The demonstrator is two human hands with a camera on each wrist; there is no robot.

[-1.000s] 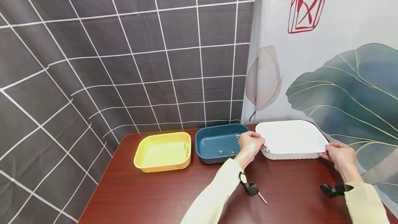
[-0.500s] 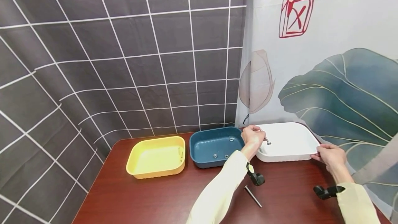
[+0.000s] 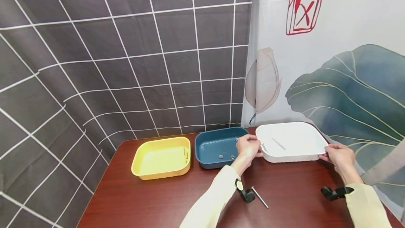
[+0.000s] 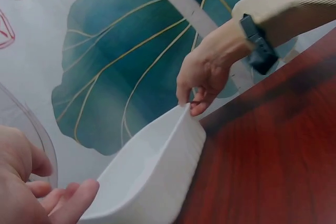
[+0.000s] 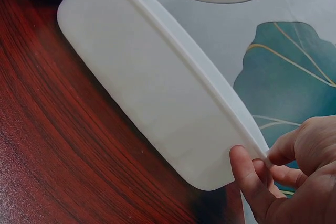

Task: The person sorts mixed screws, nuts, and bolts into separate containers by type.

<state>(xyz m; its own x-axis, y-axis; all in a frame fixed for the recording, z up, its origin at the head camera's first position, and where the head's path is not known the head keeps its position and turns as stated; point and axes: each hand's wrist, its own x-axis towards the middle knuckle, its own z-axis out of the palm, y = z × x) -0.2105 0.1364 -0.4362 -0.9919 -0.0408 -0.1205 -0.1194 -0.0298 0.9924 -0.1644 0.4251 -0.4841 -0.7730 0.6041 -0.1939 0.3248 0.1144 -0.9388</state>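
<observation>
My right hand (image 3: 341, 158) pinches the right end of the white tray (image 3: 299, 158) at its rim, thumb on one side and fingers on the other, as the right wrist view shows. My left hand (image 3: 247, 147) is at the tray's left end, thumb and fingers parted in the left wrist view, fingertips right by the rim. Inside the white tray lies a slim metal bolt (image 3: 279, 144), slightly blurred. A second, shorter-looking bolt (image 3: 264, 147) shows close to the left fingers.
Left of the white tray stands a blue tray (image 3: 207, 163) with several metal nuts (image 3: 220, 156). Farther left is a yellow tray (image 3: 161, 176) holding small screws (image 3: 187, 155). A long metal bolt (image 3: 260, 197) lies on the red-brown table (image 3: 152, 203) near the left wrist camera. Curtains hang behind.
The left hand held a bolt over the white tray earlier; it has let go, and the bolt is now in the tray. That hand has drawn back slightly left. The right hand keeps its grip.
</observation>
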